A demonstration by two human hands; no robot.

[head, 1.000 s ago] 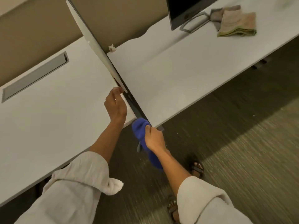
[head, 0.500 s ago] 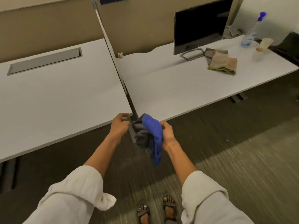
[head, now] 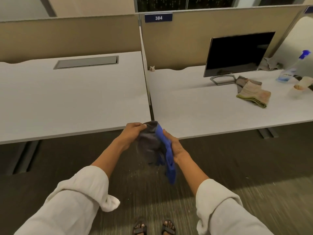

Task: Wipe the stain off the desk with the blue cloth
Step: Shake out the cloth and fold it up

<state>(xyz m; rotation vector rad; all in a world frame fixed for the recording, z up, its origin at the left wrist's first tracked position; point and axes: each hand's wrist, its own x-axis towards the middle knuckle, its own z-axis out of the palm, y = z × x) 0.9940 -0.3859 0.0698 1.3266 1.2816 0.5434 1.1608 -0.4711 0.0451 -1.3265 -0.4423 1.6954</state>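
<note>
The blue cloth [head: 166,153] hangs between both hands in front of the desks, above the floor. Its inner face looks dark grey and its outer edge bright blue. My left hand [head: 132,133] pinches the cloth's upper left corner. My right hand [head: 174,145] grips its right edge, and a blue tail dangles below. The white desk [head: 194,112] on the right lies just beyond the hands. No stain shows on its surface from here.
A second white desk [head: 67,102] with a grey cable slot is on the left, split off by a partition [head: 144,68]. On the right desk stand a monitor [head: 237,55], folded beige cloths [head: 254,94], a spray bottle [head: 291,70] and cups [head: 298,89]. Carpet lies below.
I have stepped back and raised my view from the desk gap. My left hand left the partition edge and took hold of the cloth, which both hands have spread open.
</note>
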